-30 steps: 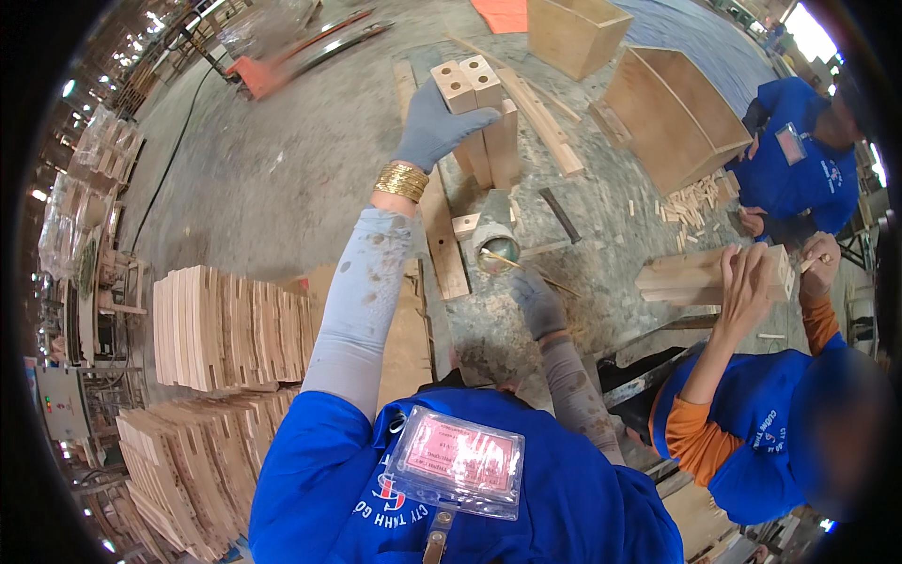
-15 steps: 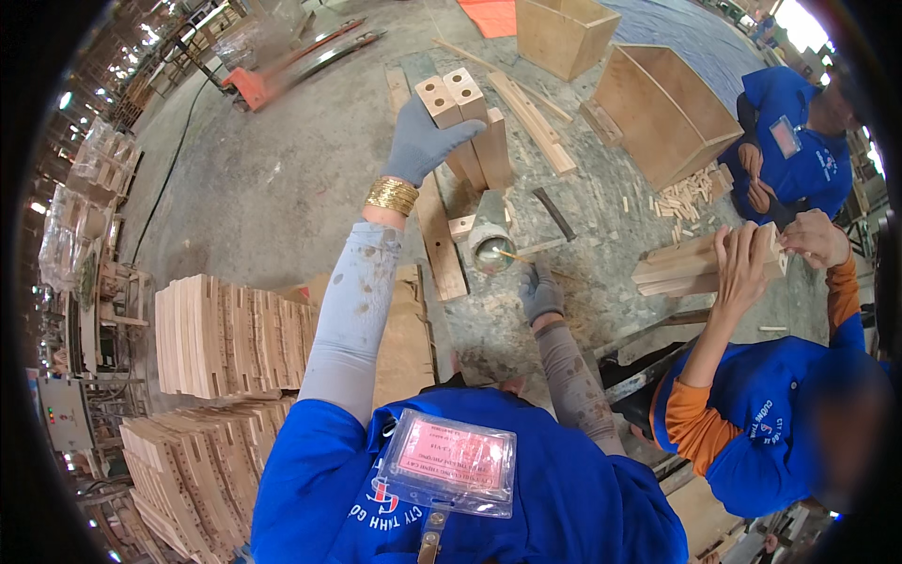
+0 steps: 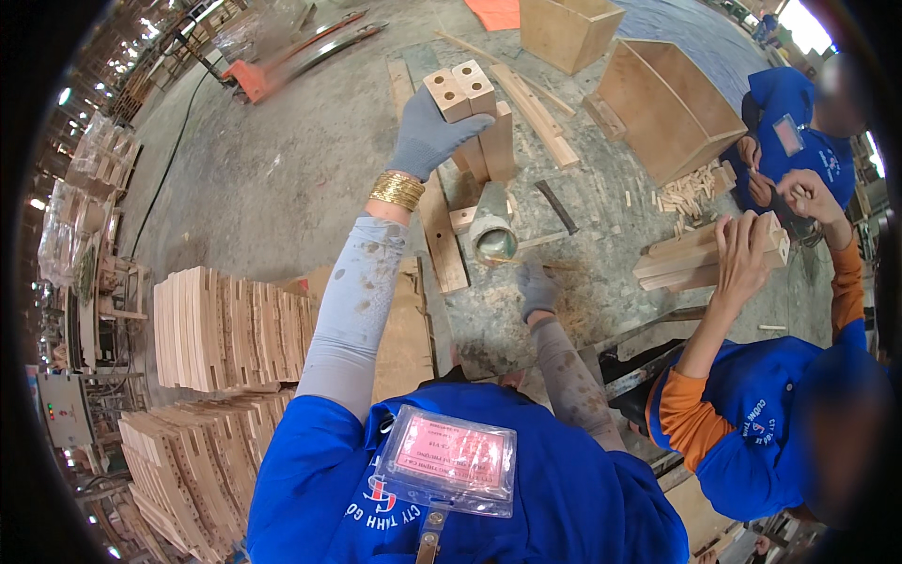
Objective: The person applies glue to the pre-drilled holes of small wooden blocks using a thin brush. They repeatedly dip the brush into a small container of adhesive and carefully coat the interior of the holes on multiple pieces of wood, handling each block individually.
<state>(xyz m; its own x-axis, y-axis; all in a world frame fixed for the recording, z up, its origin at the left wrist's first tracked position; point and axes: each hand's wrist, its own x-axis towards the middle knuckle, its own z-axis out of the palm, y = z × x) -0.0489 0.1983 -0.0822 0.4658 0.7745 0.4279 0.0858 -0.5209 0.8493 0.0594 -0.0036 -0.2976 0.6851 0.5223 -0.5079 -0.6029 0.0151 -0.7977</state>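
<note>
My gloved left hand (image 3: 425, 139) is wrapped round upright wooden blocks (image 3: 460, 92), whose top ends show several round holes. Further upright blocks (image 3: 498, 146) stand close behind them. Nearer to me, my gloved right hand (image 3: 537, 289) is closed on a thin stick (image 3: 508, 261). The stick's far end lies at the mouth of a grey, round-mouthed container (image 3: 493, 240), which seems to lean toward me. What is inside the container I cannot make out. Left of it lies a flat wooden piece with a hole (image 3: 442, 240), and a hammer (image 3: 556, 207) rests to its right.
On the right a co-worker's hands work at wooden pieces (image 3: 709, 254); another person (image 3: 799, 141) sits beyond. Small dowels (image 3: 691, 193) lie heaped by an open wooden box (image 3: 667, 113). Stacked slats (image 3: 235, 329) stand at my left. A pallet jack (image 3: 310, 56) stands far off.
The stick has tipped lower and flatter at the container's mouth, and my right hand has shifted slightly. My left hand stays on the blocks. The co-worker's far hand has lifted off the wood's end.
</note>
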